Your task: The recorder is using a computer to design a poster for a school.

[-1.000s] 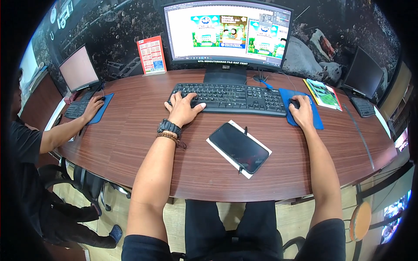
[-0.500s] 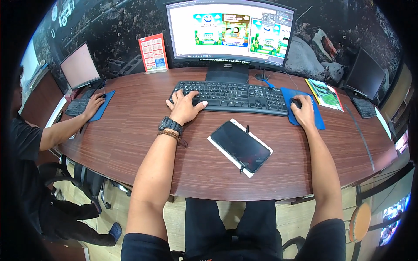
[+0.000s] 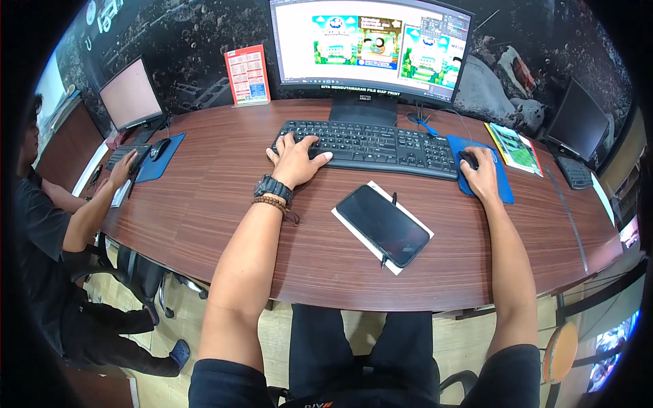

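My left hand rests with spread fingers on the left end of a black keyboard, its thumb stretched along the front edge. A dark watch and beaded bracelet circle that wrist. To the right of the keyboard, my right hand curls over a black mouse, mostly hidden under the fingers, on a blue mouse pad. Between my forearms lies a black phone on a white pad or paper, with a dark pen-like stick poking out from under it.
A curved monitor showing colourful layouts stands behind the keyboard, a red-framed calendar to its left. Booklets and another monitor are at right. At left, a co-worker's hand is at another keyboard, near a mouse.
The co-worker's hand has left its mouse and moved to the keyboard at left. The desk scene has shifted slightly right in the view. My hands keep their places on keyboard and mouse.
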`<state>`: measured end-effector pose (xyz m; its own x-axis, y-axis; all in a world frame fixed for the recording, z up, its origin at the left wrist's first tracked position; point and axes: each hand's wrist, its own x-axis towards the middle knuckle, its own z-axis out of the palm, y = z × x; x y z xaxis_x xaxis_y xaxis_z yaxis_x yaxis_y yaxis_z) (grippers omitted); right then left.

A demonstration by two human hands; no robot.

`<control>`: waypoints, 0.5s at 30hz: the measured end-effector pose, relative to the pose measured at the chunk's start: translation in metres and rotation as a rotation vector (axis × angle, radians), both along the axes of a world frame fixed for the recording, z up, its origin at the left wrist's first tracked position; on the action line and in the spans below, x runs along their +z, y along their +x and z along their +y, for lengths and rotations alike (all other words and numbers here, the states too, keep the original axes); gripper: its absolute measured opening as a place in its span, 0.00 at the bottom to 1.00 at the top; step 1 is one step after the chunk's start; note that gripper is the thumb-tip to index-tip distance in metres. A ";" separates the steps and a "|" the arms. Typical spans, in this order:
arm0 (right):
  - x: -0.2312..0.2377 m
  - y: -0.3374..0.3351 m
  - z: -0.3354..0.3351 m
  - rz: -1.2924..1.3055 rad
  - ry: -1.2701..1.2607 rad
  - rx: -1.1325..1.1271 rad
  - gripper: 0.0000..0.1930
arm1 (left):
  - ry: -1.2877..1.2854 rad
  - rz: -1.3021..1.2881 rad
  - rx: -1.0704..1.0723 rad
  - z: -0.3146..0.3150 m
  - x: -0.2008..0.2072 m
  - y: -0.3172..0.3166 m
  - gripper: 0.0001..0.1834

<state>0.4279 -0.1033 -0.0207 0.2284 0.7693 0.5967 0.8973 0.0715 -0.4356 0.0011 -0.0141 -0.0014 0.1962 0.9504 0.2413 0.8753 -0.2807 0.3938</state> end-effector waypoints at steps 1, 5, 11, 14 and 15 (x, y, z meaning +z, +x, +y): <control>0.000 0.000 0.000 -0.001 -0.011 -0.001 0.18 | -0.001 0.000 0.000 0.000 0.000 0.000 0.35; 0.000 0.001 0.000 0.004 -0.023 -0.004 0.18 | 0.014 0.025 0.017 0.000 -0.001 0.001 0.34; -0.001 0.000 0.000 0.000 -0.018 -0.037 0.17 | 0.017 0.044 0.029 -0.001 -0.002 0.002 0.34; 0.000 0.001 0.000 0.000 -0.021 -0.048 0.17 | 0.022 0.040 0.025 -0.002 0.000 0.002 0.34; 0.000 0.000 0.000 0.005 -0.031 -0.051 0.17 | 0.021 0.041 0.025 -0.002 0.000 0.002 0.34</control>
<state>0.4277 -0.1034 -0.0203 0.2710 0.7747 0.5713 0.8970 0.0120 -0.4418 0.0027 -0.0158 -0.0014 0.1823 0.9500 0.2536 0.8975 -0.2661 0.3517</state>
